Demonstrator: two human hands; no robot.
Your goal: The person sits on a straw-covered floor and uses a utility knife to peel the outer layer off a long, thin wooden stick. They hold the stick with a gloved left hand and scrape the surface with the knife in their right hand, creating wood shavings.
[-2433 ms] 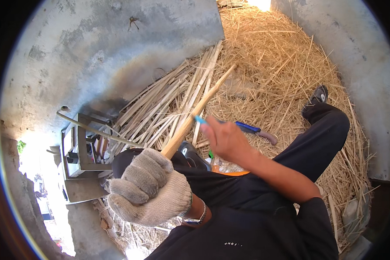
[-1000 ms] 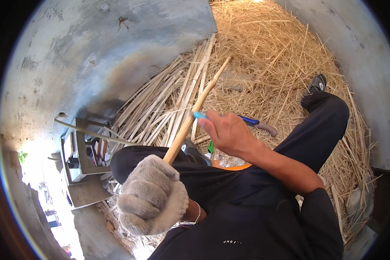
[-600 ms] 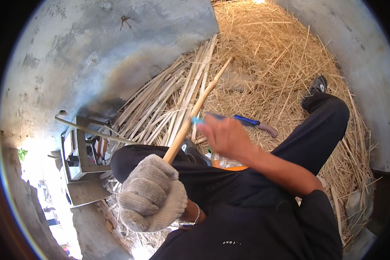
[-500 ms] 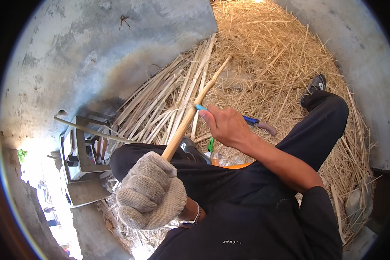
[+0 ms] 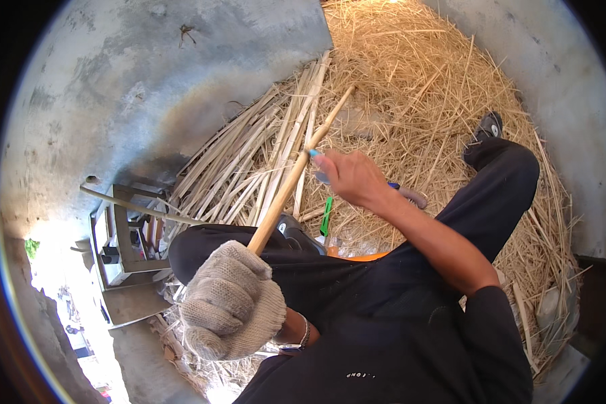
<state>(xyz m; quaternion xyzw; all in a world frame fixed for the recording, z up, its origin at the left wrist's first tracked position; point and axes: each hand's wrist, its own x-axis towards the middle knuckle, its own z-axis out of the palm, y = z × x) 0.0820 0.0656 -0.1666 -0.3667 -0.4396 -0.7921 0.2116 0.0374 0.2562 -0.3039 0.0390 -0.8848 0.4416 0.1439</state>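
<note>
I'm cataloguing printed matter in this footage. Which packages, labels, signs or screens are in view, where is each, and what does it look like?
No packages, signs or screens show.
Small print: a short pale mark on the front of the person's black shirt, near the lower edge; too small to make out.
No label shows on the pale stick gripped by the gloved left hand, nor on the blue-handled tool in the bare right hand.
</note>
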